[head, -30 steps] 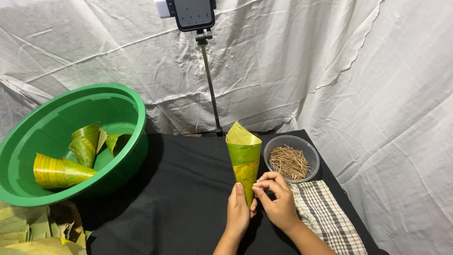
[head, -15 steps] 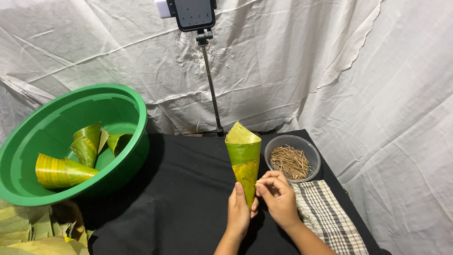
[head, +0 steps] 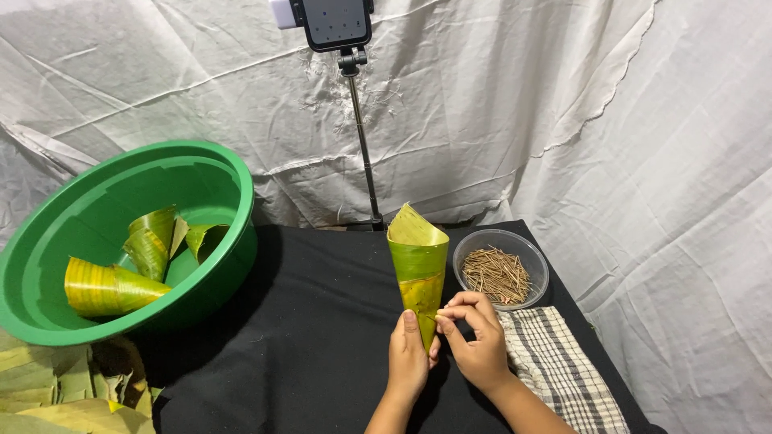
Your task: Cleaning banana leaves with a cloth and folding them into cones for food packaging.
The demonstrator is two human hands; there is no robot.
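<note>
A green and yellow leaf cone [head: 418, 261] stands upright, mouth up, over the black cloth. My left hand [head: 408, 358] grips its narrow lower end, thumb pressed against the leaf. My right hand [head: 476, 337] is pinched at the cone's lower right side, fingertips against the leaf; a thin stick may be between them, but it is too small to tell. A clear bowl [head: 527, 259] of thin brown sticks sits just right of the cone.
A large green basin [head: 233, 181] at the left holds several finished leaf cones [head: 108, 288]. Flat leaves [head: 48, 394] lie at the lower left. A checked cloth [head: 563, 370] lies under my right forearm. A phone on a tripod [head: 362, 153] stands behind, against white sheets.
My hands and the cone have stayed nearly in place. My right fingers have tightened a little against the cone's lower side.
</note>
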